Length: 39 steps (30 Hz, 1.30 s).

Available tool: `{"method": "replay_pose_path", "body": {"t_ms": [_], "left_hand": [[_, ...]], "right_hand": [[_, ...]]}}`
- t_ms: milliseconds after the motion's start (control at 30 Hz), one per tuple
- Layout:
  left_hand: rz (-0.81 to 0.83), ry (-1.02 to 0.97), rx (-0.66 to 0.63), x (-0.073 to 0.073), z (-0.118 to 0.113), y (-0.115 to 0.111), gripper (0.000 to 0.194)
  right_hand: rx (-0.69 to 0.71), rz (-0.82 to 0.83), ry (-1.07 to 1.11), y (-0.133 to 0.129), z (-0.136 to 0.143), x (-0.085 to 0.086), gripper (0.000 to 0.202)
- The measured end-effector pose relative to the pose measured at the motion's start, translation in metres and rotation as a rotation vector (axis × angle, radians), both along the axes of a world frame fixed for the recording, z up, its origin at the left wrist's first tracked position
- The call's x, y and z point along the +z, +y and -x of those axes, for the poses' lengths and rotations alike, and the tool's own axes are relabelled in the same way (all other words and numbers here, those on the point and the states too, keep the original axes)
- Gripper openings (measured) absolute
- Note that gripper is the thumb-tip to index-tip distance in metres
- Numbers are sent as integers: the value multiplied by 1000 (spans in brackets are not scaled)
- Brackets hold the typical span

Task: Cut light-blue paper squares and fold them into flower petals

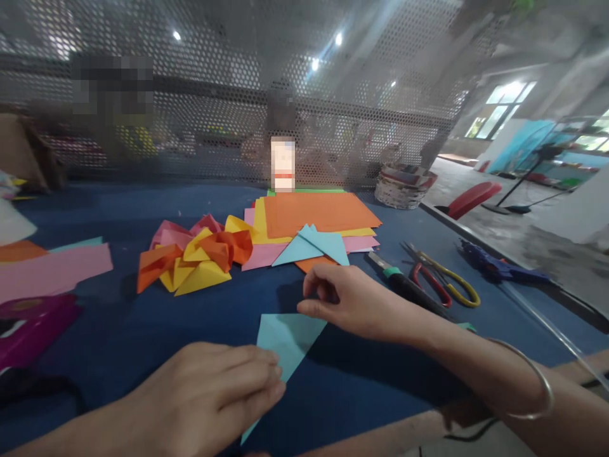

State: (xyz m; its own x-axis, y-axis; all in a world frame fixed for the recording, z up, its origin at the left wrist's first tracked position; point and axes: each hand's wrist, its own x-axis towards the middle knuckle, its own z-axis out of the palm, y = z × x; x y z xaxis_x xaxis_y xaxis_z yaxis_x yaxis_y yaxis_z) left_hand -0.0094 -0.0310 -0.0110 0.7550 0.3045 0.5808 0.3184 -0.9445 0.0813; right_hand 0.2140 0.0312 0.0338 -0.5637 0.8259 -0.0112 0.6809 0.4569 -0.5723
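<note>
— Which thing is the largest from where you stand?

— It is the grey screen (214, 127), full of small round holes, behind the dark blue table (361, 381). On the table, toward the screen, lies a stack of coloured paper (316, 212), flat, with orange uppermost and yellow and pink edges under it.

— And beside this stack?

— At its left there is a cluster of folded paper (195, 263), orange, yellow and pink, with sharp points and raised folds. At the stack's near edge lie the folded light blue pieces (328, 244), which are also pointed.

— Where is the paper in work?

— The light blue paper triangle (283, 336) lies on the table, directly before the person. Its long axis runs from near to far, leaning a little to the right. The narrow tip points toward the person, somewhat left; the wide end faces the stack. Its surface looks matt, and its right edge is a straight slant.

— How are the hands?

— The left hand (214, 387) lies flat over the triangle, fingers stretched and close together, without gripping. The right hand (347, 295) is loosely curled near the far right corner, released, a gap between thumb and forefinger. Whether its thumb touches the paper, I cannot tell.

— Anything smaller?

— Yes, the thin, silvery bangle (549, 390), curved round the right forearm.
</note>
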Motion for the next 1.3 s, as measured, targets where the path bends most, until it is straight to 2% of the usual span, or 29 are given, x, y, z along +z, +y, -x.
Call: {"method": "replay_pose_path", "body": {"t_ms": [133, 233, 333, 433, 533, 633, 800, 933, 1033, 1100, 1200, 1300], "left_hand": [[73, 66, 28, 9, 1, -3, 24], [110, 81, 6, 14, 2, -2, 24], [188, 95, 40, 18, 5, -4, 27], [264, 85, 39, 15, 13, -10, 31], [248, 18, 47, 4, 26, -24, 39], [310, 45, 134, -4, 39, -38, 42], [306, 123, 101, 1, 44, -42, 48], [295, 59, 61, 13, 37, -39, 43], [255, 97, 90, 25, 28, -34, 22], [217, 115, 178, 34, 21, -26, 14], [238, 43, 304, 45, 11, -3, 28], [334, -21, 448, 47, 4, 27, 33]], "right_hand": [[62, 27, -86, -17, 13, -8, 21], [76, -13, -154, -17, 15, -11, 24], [88, -20, -179, -14, 14, -11, 25], [93, -24, -191, -12, 13, -12, 26], [114, -36, -183, -11, 12, -14, 27], [126, -47, -175, -10, 12, -15, 27], [114, -38, -183, -12, 13, -12, 26], [104, -29, -170, -13, 12, -11, 26], [104, -35, -135, -12, 11, -14, 23], [96, -66, -93, -12, 11, -16, 18], [122, -187, 16, -13, 10, -19, 12], [187, -292, 79, -15, 10, -19, 22]]}}
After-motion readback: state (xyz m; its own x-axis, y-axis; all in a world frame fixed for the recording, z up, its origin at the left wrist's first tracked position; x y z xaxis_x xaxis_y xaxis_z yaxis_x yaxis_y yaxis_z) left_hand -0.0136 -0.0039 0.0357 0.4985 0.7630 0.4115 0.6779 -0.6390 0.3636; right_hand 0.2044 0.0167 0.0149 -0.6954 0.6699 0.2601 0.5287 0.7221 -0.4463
